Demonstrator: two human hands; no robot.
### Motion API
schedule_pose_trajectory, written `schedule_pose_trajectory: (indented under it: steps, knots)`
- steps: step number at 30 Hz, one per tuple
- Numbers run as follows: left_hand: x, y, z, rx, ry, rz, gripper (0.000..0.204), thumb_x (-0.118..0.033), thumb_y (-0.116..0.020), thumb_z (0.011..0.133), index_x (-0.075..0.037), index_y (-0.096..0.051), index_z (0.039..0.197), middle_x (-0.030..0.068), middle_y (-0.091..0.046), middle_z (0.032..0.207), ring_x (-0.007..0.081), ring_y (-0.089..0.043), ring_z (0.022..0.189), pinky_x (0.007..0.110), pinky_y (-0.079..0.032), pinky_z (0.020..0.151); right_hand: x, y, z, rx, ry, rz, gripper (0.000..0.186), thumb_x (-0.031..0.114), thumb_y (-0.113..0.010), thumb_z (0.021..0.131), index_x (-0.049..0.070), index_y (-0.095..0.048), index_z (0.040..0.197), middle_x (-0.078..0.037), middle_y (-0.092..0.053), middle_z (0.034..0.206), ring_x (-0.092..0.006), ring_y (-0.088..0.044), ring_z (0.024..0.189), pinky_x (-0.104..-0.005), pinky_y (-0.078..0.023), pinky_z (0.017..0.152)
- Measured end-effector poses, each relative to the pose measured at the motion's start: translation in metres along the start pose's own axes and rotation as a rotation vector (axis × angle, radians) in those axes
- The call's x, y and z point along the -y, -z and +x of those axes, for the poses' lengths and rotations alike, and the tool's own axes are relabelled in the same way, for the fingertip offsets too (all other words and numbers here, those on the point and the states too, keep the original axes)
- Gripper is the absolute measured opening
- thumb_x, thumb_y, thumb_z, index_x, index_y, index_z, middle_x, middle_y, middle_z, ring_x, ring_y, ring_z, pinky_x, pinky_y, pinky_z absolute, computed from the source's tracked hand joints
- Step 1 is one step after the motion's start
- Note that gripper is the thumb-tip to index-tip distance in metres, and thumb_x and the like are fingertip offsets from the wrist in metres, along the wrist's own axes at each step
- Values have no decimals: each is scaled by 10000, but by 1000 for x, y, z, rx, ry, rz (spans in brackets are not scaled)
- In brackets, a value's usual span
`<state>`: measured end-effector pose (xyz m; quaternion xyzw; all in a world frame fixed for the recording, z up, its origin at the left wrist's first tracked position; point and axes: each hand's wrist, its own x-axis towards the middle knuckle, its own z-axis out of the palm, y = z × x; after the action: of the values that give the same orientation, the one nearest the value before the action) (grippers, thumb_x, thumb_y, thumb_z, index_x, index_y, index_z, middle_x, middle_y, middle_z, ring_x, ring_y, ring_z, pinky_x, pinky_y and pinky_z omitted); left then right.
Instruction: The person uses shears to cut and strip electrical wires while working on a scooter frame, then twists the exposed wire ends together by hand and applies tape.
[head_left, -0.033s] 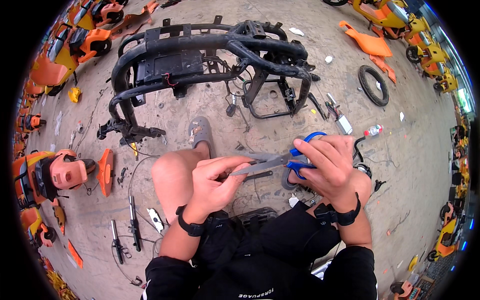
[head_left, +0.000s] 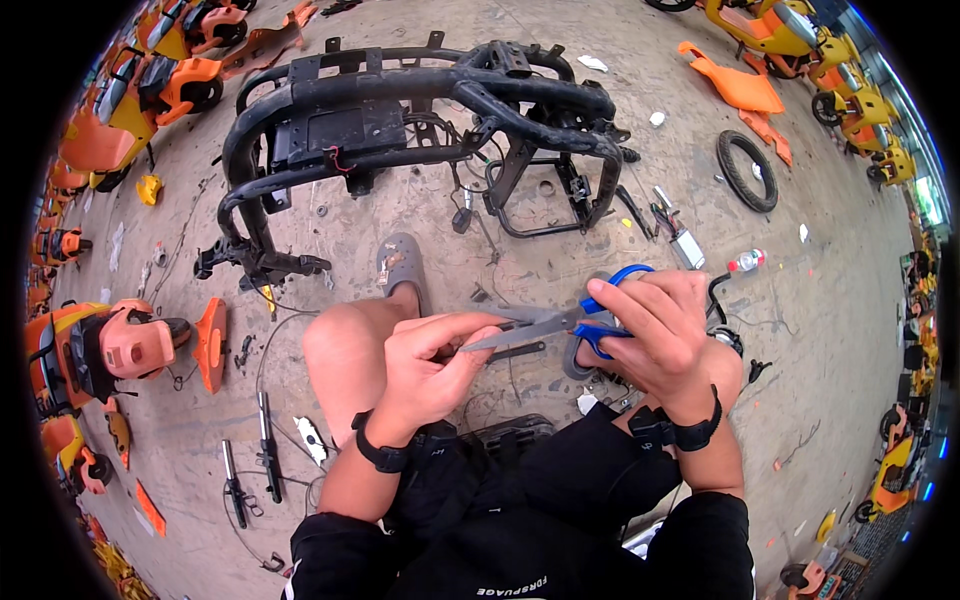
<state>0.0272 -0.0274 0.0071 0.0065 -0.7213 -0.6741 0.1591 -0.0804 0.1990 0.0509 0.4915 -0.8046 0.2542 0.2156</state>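
My right hand [head_left: 655,325] is closed around the blue handles of a pair of scissors [head_left: 545,328]. The scissors are partly open, and their grey blades point left toward my other hand. My left hand [head_left: 435,365] is closed in a pinch at the blade ends, thumb and index finger close together. One blade lies along the thumb's tip, the other passes by the index finger. Whatever the left fingers pinch, if anything, is hidden. Both hands are held above the floor, between my bent knees.
A black tubular scooter frame [head_left: 400,95] lies ahead of my feet. On the left floor are two shock absorbers [head_left: 267,450] and an orange panel [head_left: 210,345]. A tyre [head_left: 747,172] and a bottle [head_left: 747,261] lie to the right. Orange and yellow scooters [head_left: 125,120] line the sides.
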Motion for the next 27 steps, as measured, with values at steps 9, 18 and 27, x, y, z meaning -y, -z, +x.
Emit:
schedule_pose_trajectory:
  steps: [9,18,27]
  knots:
    - [-2,0,1,11,22,-39,113,18,-669,838,37,-702,944,42,-666,710,12,-496,538,169,-326,451,0,3,3,5,13,-31,586,195,-745,519,119,-684,1097,29,-595,836,-162,-560,772,-328,-322,706]
    - [-3,-1,-1,2,34,-76,107,31,-672,827,38,-706,929,51,-670,705,12,-492,527,171,-320,440,0,1,0,-23,37,-46,569,202,-751,522,130,-694,1083,35,-579,810,-161,-550,752,-323,-306,683]
    - [1,0,-3,9,30,-96,83,20,-676,828,48,-702,901,53,-654,666,18,-472,508,176,-312,434,-2,5,-3,-1,71,15,563,187,-759,525,88,-691,1074,23,-578,782,-161,-528,713,-325,-309,675]
